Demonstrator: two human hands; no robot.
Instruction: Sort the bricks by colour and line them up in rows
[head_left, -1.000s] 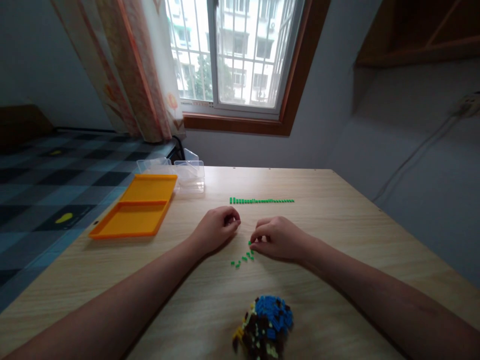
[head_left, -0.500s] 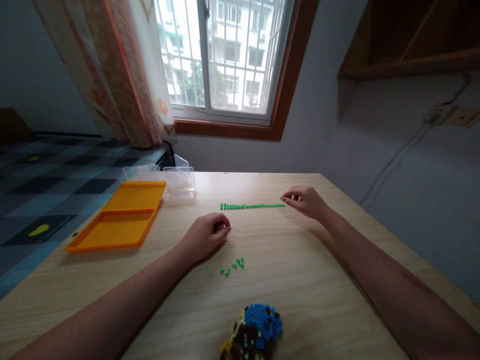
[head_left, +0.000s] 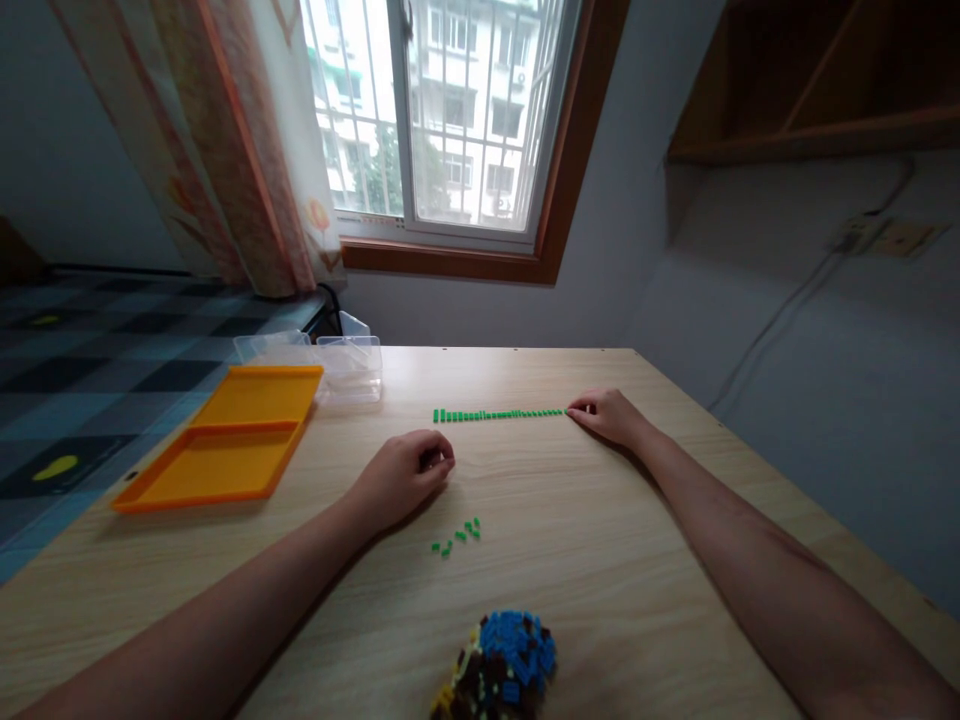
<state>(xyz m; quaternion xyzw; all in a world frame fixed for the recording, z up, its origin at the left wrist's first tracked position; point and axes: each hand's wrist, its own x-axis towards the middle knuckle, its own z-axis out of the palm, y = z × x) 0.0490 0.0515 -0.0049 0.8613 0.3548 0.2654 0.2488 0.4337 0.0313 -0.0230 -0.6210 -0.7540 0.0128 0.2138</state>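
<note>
A long row of small green building bricks (head_left: pixel 495 414) runs across the table. At its right end, my right hand (head_left: pixel 609 415) pinches a tiny green brick (head_left: pixel 568 411) down at table level, in line with the row. My left hand (head_left: pixel 412 468) rests on the table in front of the row's left part, its fingers curled with the tips together; whether anything is between them I cannot make out. Several loose green bricks (head_left: pixel 460 536) lie scattered nearer to me, below the left hand.
A pile of blue, brown and yellow bricks (head_left: pixel 517 650) sits at the near edge of view. To the left are an orange two-part tray (head_left: pixel 281 465) and clear plastic boxes (head_left: pixel 352 375). The wooden table (head_left: pixel 600 560) meets the wall under the window.
My right hand has lowered the green brick from just above the row to its right end. The left hand has stayed in place, while the view has shifted slightly.
</note>
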